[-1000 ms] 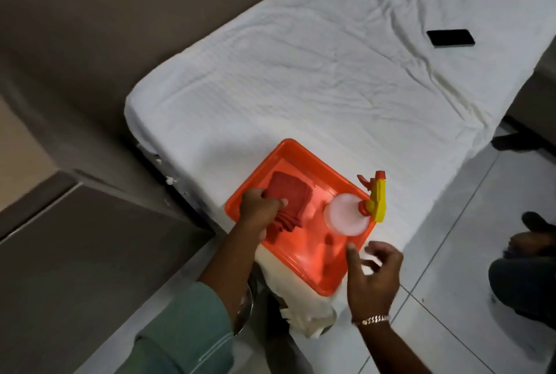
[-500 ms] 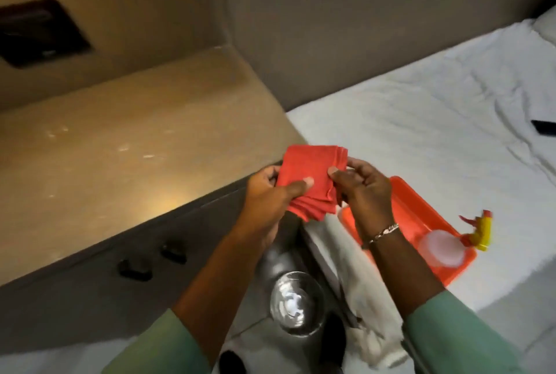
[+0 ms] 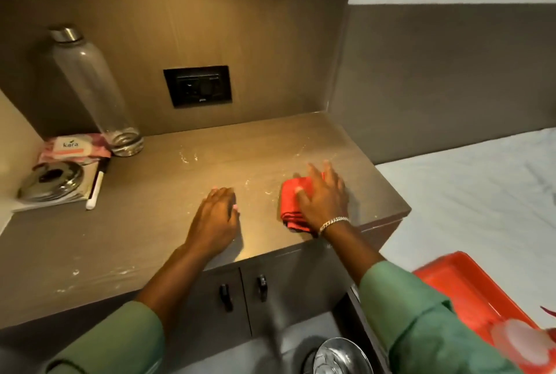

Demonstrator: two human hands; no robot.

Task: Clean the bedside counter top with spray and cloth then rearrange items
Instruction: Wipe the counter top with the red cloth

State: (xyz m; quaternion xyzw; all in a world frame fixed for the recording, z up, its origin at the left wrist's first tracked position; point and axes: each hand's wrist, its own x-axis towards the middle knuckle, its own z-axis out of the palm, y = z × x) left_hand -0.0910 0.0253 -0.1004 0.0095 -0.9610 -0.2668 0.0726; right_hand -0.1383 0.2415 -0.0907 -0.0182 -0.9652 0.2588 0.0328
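The brown bedside counter top (image 3: 156, 223) carries pale smears and specks. A folded red cloth (image 3: 290, 200) lies on its right part, and my right hand (image 3: 323, 199) presses flat on the cloth with fingers spread. My left hand (image 3: 215, 223) rests palm down on the bare counter just left of the cloth, holding nothing. The spray bottle (image 3: 522, 343) lies blurred in the orange tray (image 3: 460, 280) on the bed at the lower right.
At the counter's back left stand a clear bottle (image 3: 96, 91), a wipes pack (image 3: 73, 146), a steel lid (image 3: 51, 181) on a notebook and a white marker (image 3: 95, 190). A socket plate (image 3: 197, 86) is on the wall. A steel bowl (image 3: 341, 357) sits on the floor below.
The cloth came out of the orange tray, passed through both hands, and now lies on the counter under my right hand. My left hand let go and rests on the counter.
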